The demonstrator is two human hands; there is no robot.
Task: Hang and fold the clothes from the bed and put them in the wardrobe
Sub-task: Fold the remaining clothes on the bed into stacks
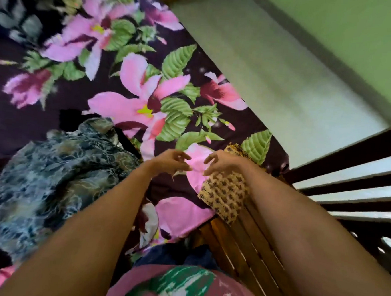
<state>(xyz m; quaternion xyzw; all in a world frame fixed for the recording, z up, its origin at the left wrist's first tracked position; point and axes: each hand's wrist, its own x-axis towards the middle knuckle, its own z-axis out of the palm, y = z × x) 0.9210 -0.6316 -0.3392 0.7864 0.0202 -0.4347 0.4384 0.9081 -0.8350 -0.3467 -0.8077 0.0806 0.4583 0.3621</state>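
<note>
Two hands meet over the bed (117, 57): left hand (170, 162) and right hand (221, 164), fingers loosely curled, gripping nothing. A yellow cloth (226, 195) lies under the right wrist. The shirt (180, 287) lettering is unreadable.

The person wears a pink T-shirt (131, 289) with a green-and-white print. Dark blue trousers (196, 260) show beyond it. Both forearms (87, 223) are bare.

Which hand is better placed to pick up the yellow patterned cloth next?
Probably the right hand: it is right over the yellow patterned cloth. The left hand is farther from it, on the side of the blue-grey garment.
</note>
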